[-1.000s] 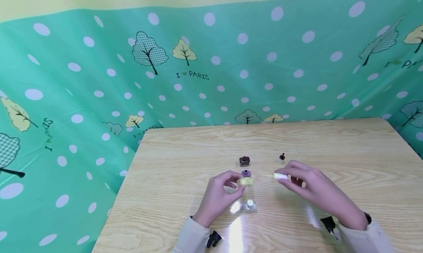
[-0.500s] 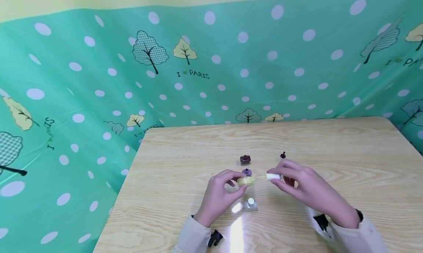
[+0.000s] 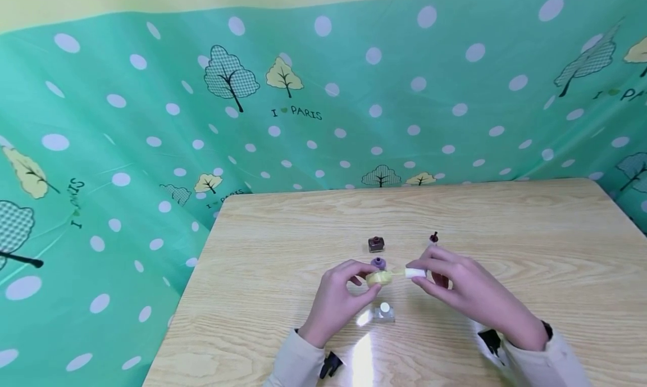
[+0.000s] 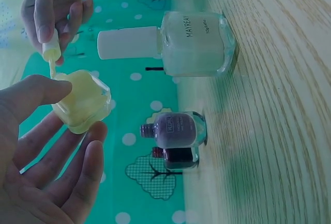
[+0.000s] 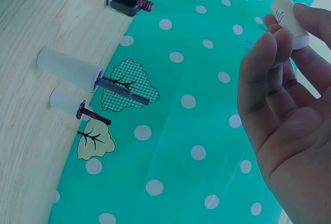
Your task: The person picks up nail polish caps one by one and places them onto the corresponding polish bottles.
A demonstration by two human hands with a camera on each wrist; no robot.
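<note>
Over the table, my left hand (image 3: 340, 300) pinches a small nail polish bottle (image 4: 85, 102) of pale yellow polish between thumb and fingers. The bottle is tilted, its mouth turned toward the other hand. My right hand (image 3: 467, 286) grips a white nail polish cap (image 5: 288, 21) with thumb and fingertips. From the cap runs a thin brush (image 4: 52, 70) coated in yellow, its far end right at the bottle's mouth. In the head view the cap and bottle face each other, a short stretch of brush between them.
A capped bottle of clear-looking polish (image 4: 194, 43) stands nearest the person. Beyond it are uncapped purple (image 4: 176, 130) and dark red (image 3: 376, 244) bottles. Two white caps, one with a purple brush (image 5: 124, 90), one with a dark red brush (image 5: 96, 115), stand brush-up on the table (image 3: 283, 230).
My right hand has moved left with the cap, bringing the brush from apart to the bottle's mouth. My left hand has stayed nearly still, holding the bottle.
</note>
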